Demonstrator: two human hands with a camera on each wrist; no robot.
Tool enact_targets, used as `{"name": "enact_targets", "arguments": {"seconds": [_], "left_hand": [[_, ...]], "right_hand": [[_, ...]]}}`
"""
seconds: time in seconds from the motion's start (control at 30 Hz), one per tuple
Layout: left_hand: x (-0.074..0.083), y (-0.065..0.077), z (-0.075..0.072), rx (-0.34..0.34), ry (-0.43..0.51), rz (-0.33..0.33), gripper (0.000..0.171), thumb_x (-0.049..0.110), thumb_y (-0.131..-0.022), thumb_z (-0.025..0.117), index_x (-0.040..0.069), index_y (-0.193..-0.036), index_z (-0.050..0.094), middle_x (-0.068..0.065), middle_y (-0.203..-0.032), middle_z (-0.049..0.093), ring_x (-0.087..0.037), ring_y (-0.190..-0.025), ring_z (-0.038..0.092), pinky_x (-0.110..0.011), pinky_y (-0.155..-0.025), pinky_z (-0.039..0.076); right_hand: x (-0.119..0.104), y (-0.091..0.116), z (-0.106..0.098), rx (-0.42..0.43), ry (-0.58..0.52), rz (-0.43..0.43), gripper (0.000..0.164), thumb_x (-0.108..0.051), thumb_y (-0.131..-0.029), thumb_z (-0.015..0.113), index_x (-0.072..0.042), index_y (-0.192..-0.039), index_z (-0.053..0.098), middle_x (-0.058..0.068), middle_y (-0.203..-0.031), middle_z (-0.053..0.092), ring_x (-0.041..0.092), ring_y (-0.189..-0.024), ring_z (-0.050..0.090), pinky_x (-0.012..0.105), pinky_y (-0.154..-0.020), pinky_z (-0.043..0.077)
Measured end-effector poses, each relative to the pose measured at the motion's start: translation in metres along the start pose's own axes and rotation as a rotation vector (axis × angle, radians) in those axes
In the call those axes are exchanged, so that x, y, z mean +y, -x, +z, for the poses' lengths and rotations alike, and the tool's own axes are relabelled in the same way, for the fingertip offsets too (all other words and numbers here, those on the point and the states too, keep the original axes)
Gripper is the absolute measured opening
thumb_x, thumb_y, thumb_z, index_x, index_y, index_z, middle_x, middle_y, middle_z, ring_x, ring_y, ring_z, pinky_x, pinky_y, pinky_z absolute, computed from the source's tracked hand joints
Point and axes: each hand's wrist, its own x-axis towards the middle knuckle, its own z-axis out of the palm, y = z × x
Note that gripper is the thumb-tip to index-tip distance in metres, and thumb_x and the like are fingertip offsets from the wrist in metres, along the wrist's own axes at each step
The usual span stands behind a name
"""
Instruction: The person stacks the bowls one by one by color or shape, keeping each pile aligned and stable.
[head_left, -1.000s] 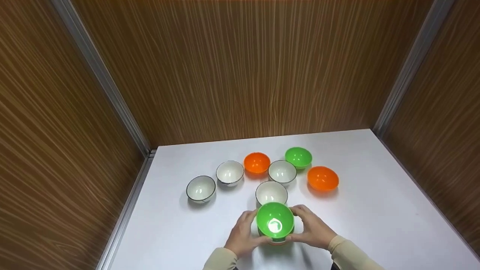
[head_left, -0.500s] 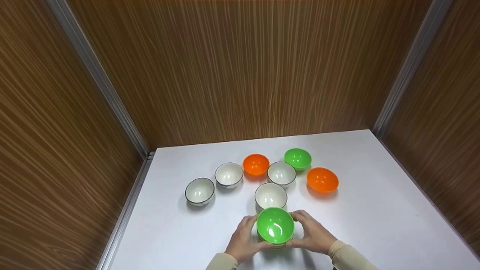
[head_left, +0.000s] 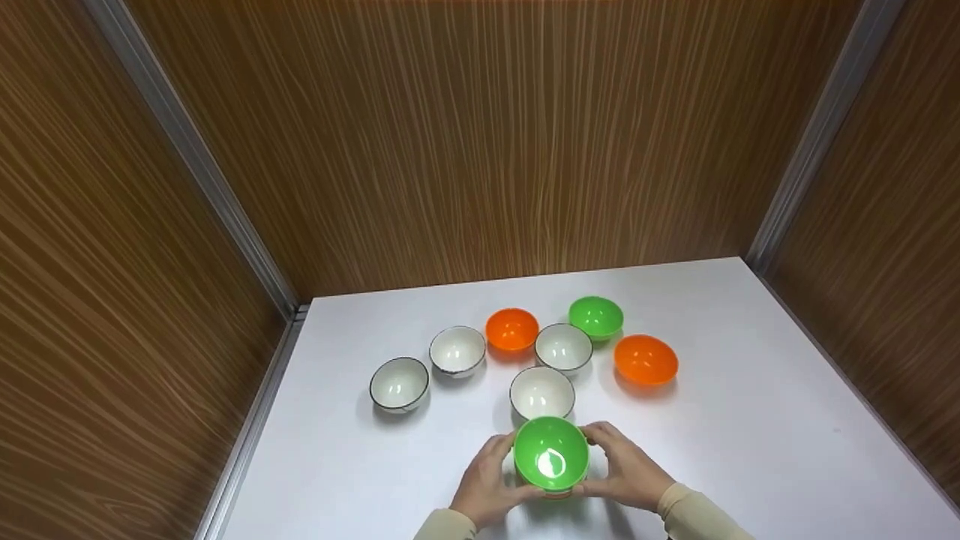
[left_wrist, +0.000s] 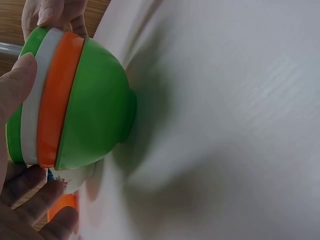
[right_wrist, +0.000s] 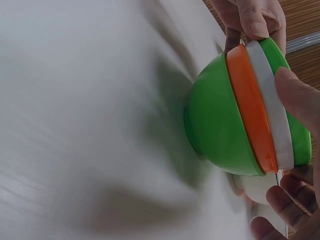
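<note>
Near the front of the table, a nested stack of bowls stands upright between both hands. Its top bowl is a green bowl (head_left: 551, 453), gripped from the left by my left hand (head_left: 487, 480) and from the right by my right hand (head_left: 624, 471), thumbs on the near side. The wrist views show the layers below it: a white bowl (left_wrist: 36, 100), an orange bowl (left_wrist: 59, 100) and, at the bottom, another green bowl (right_wrist: 215, 115) with its foot close over the tabletop. Only narrow bands of the middle bowls show. Just behind the stack is a white bowl with a dark rim (head_left: 541, 391).
Farther back stand more single bowls: a white bowl (head_left: 563, 348), a green bowl (head_left: 596, 317), an orange bowl (head_left: 512, 329) and, at right, another orange bowl (head_left: 645, 360). Two white bowls, one nearer (head_left: 399, 384) and one farther (head_left: 457, 350), sit at left. Wood-grain panels (head_left: 480, 150) enclose the white table (head_left: 750, 420).
Both hands have brought the top green bowl slightly down and nearer, and it sits lower in the stack. During the last half second almost nothing has moved.
</note>
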Motion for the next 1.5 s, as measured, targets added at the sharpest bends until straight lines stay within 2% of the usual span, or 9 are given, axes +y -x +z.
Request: {"name": "enact_targets", "arguments": {"seconds": [0.2, 0.4, 0.6, 0.93, 1.2, 1.37, 1.5], "left_hand": [[-0.0009, -0.0009, -0.0005, 0.000, 0.001, 0.001, 0.096, 0.066, -0.058, 0.069, 0.020, -0.137, 0.040, 0.013, -0.123, 0.046, -0.009, -0.115, 0.044, -0.035, -0.099, 0.038], [-0.0015, -0.0021, -0.0004, 0.023, -0.014, 0.038, 0.094, 0.066, -0.057, 0.069, 0.017, -0.134, 0.044, 0.011, -0.120, 0.048, -0.010, -0.112, 0.047, -0.035, -0.096, 0.041], [-0.0022, -0.0024, -0.0005, 0.015, -0.004, 0.041, 0.095, 0.065, -0.057, 0.070, 0.019, -0.135, 0.042, 0.013, -0.119, 0.047, -0.008, -0.112, 0.046, -0.034, -0.097, 0.040], [-0.0022, -0.0005, 0.0007, 0.041, -0.019, 0.072, 0.095, 0.065, -0.058, 0.070, 0.019, -0.136, 0.042, 0.012, -0.117, 0.047, -0.009, -0.109, 0.048, -0.036, -0.095, 0.042], [-0.0038, -0.0006, -0.0012, 0.019, -0.007, 0.046, 0.095, 0.065, -0.058, 0.071, 0.020, -0.135, 0.042, 0.012, -0.121, 0.046, -0.009, -0.112, 0.046, -0.035, -0.097, 0.040], [-0.0041, -0.0017, -0.0034, 0.004, -0.021, 0.016, 0.098, 0.068, -0.056, 0.069, 0.016, -0.135, 0.042, 0.010, -0.123, 0.046, -0.011, -0.114, 0.045, -0.036, -0.098, 0.039], [-0.0034, -0.0018, -0.0076, 0.015, -0.029, 0.029, 0.100, 0.069, -0.057, 0.068, 0.009, -0.133, 0.044, 0.006, -0.123, 0.047, -0.013, -0.113, 0.047, -0.035, -0.097, 0.040]], "right_hand": [[-0.0005, 0.0006, -0.0015, 0.001, 0.033, 0.000, 0.080, -0.055, -0.056, 0.079, -0.021, -0.123, 0.052, -0.013, -0.114, 0.049, 0.011, -0.102, 0.052, 0.040, -0.087, 0.047], [-0.0014, 0.0002, -0.0030, -0.004, 0.041, 0.007, 0.078, -0.056, -0.056, 0.078, -0.022, -0.122, 0.054, -0.015, -0.113, 0.050, 0.010, -0.100, 0.052, 0.038, -0.086, 0.048], [-0.0013, -0.0003, -0.0033, -0.010, 0.032, 0.005, 0.076, -0.054, -0.057, 0.079, -0.023, -0.121, 0.054, -0.016, -0.113, 0.050, 0.010, -0.100, 0.052, 0.038, -0.085, 0.048], [0.0001, 0.0007, -0.0015, -0.030, 0.052, 0.021, 0.078, -0.056, -0.060, 0.076, -0.022, -0.125, 0.051, -0.014, -0.115, 0.049, 0.012, -0.100, 0.052, 0.038, -0.084, 0.048], [0.0003, 0.0011, -0.0004, -0.036, 0.032, 0.022, 0.079, -0.055, -0.060, 0.077, -0.023, -0.127, 0.050, -0.013, -0.116, 0.049, 0.011, -0.100, 0.051, 0.039, -0.084, 0.048], [0.0017, 0.0021, -0.0012, -0.051, 0.020, 0.028, 0.082, -0.054, -0.061, 0.077, -0.020, -0.129, 0.048, -0.011, -0.118, 0.049, 0.013, -0.101, 0.052, 0.040, -0.085, 0.048], [0.0039, 0.0037, -0.0060, -0.065, 0.015, 0.043, 0.086, -0.056, -0.062, 0.075, -0.013, -0.131, 0.046, -0.006, -0.121, 0.048, 0.017, -0.103, 0.054, 0.041, -0.085, 0.048]]}}
